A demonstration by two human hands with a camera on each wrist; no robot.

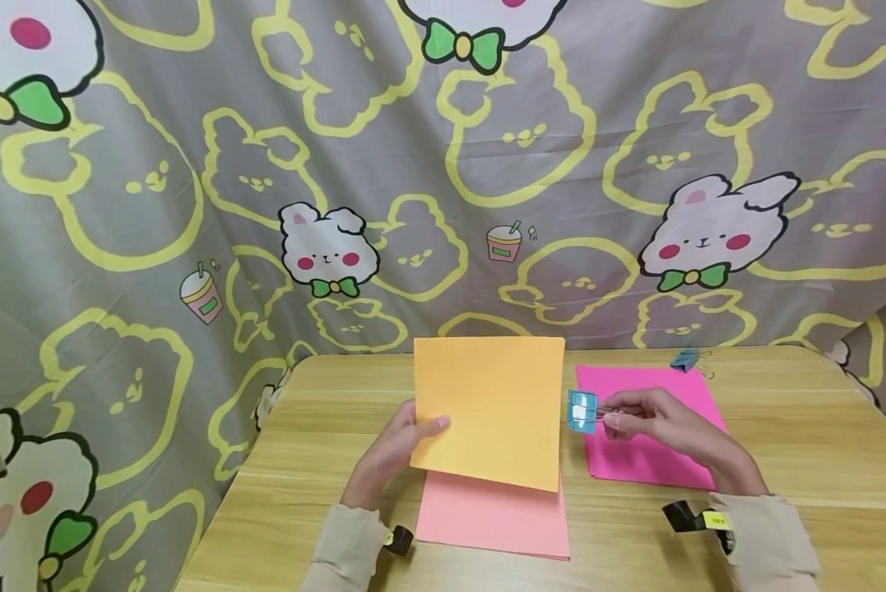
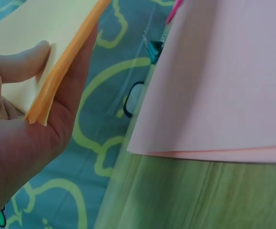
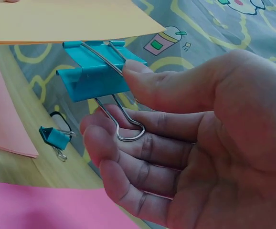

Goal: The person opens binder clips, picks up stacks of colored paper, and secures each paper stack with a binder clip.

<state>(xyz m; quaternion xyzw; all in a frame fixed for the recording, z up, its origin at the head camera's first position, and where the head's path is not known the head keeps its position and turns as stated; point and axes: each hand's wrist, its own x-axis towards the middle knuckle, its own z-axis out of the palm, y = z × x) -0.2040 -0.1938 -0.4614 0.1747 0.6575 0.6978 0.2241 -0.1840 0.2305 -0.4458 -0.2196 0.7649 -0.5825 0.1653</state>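
Orange paper: held up at the centre of the frame (image 1: 502,403), tilted above the pink paper (image 1: 498,516).
Left grip: our left grip (image 1: 400,436) grasps its left edge, thumb on the face.
Right grip: our right grip (image 1: 653,419) pinches the blue clip (image 1: 582,411) by its wire handles, just right of the orange paper.
Paper layers: slightly spread in the left wrist view; we should square them first.
Clip mouth: looks parted; we'd best keep squeezing, slide it squarely over every layer, then ease off slowly.
Spare clip: right of the frame (image 1: 684,360), by the bright pink paper's (image 1: 635,462) upper edge.
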